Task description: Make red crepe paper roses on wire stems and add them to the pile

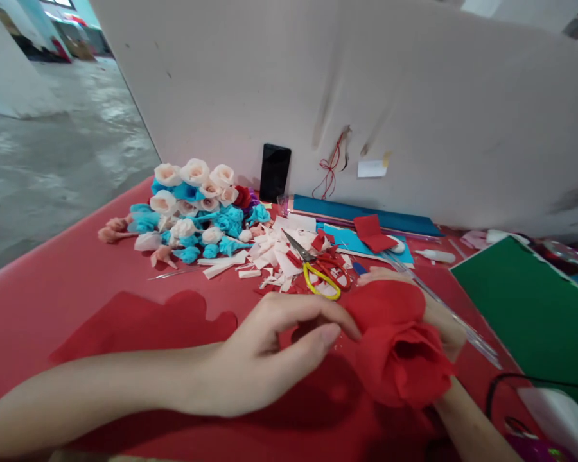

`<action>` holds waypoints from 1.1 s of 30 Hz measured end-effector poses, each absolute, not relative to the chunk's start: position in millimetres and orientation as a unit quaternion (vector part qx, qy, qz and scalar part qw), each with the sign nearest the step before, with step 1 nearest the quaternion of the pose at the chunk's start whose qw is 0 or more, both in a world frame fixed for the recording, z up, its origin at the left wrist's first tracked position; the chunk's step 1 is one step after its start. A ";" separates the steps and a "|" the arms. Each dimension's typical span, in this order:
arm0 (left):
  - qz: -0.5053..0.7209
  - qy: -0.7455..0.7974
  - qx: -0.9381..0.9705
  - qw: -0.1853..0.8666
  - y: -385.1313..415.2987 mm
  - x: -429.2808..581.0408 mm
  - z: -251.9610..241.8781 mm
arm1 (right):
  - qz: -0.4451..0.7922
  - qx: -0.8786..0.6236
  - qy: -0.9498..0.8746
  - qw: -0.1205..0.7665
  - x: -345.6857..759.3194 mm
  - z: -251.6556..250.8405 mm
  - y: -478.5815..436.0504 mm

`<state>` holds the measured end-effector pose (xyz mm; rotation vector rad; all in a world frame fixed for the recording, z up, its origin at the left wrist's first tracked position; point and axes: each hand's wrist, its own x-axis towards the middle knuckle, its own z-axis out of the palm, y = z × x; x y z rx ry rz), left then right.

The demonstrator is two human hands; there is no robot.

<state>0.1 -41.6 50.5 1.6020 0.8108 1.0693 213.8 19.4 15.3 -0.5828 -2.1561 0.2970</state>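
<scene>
A red crepe-paper rose (404, 359) is held up at the right of centre, its open centre facing the camera and one petal standing out at the top. My right hand (446, 321) is behind the rose and grips it; most of its fingers are hidden by the petals. From the left, my left hand (264, 359) reaches in with its index fingertip at the petal's edge. Its thumb stands apart, with nothing held between them. Cut red paper with scalloped edges (158, 321) lies on the table by my left forearm.
Beyond my hands are yellow-handled scissors (320, 279) on paper scraps (270, 256). Finished paper flowers (197, 205) are heaped at the back left. A black phone (275, 172) leans on the wall. A green board (534, 308), glue bottle (436, 256) and clear rods (457, 321) lie at right.
</scene>
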 end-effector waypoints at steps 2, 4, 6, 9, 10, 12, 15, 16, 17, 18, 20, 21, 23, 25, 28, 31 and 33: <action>0.444 0.337 0.628 0.543 -42.4 2.5 48.7 | 0.108 -0.183 -0.865 0.456 212.9 17.4 20.7; 0.442 0.338 0.592 0.583 -42.2 3.7 46.1 | 0.100 -0.151 -0.865 0.468 211.8 18.4 21.2; 0.443 0.331 0.562 0.614 -41.6 3.9 43.6 | 0.098 -0.144 -0.867 0.466 211.3 18.4 21.2; 0.449 0.297 0.535 0.651 -41.1 3.8 41.1 | 0.097 -0.138 -0.871 0.461 212.5 17.1 21.3; 0.450 0.290 0.527 0.660 -41.2 3.9 40.8 | 0.094 -0.137 -0.873 0.459 213.2 16.6 21.3; 0.446 0.290 0.517 0.671 -41.5 4.1 41.2 | 0.077 -0.138 -0.876 0.456 214.6 16.0 21.4; 0.430 0.320 0.514 0.670 -40.8 4.6 43.5 | 0.038 -0.145 -0.878 0.454 215.9 16.4 21.3; 0.424 0.332 0.515 0.667 -40.2 4.8 44.5 | 0.027 -0.149 -0.877 0.456 216.2 16.7 21.3; 0.417 0.340 0.516 0.666 -39.5 4.9 45.4 | 0.017 -0.152 -0.876 0.458 216.4 17.0 21.3; 0.410 0.346 0.518 0.666 -38.7 4.9 46.1 | 0.009 -0.153 -0.875 0.459 216.6 17.2 21.3; 0.394 0.353 0.522 0.669 -37.4 4.9 46.7 | -0.002 -0.150 -0.875 0.460 217.2 17.3 21.4; 0.387 0.355 0.524 0.670 -37.0 4.9 46.4 | -0.005 -0.149 -0.877 0.457 217.5 17.1 21.5; 0.377 0.356 0.520 0.678 -36.7 4.9 45.0 | 0.000 -0.150 -0.879 0.453 218.1 15.9 21.6; 0.377 0.350 0.504 0.693 -36.7 5.4 42.9 | 0.006 -0.152 -0.876 0.457 218.8 14.2 21.7; 0.388 0.338 0.474 0.714 -36.7 6.2 39.9 | 0.007 -0.151 -0.875 0.460 219.7 12.0 21.1; 0.395 0.331 0.453 0.728 -37.2 6.9 38.9 | 0.000 -0.157 -0.876 0.457 220.2 12.0 19.5; 0.393 0.326 0.443 0.737 -38.3 7.3 39.2 | -0.007 -0.158 -0.877 0.455 220.2 13.0 18.2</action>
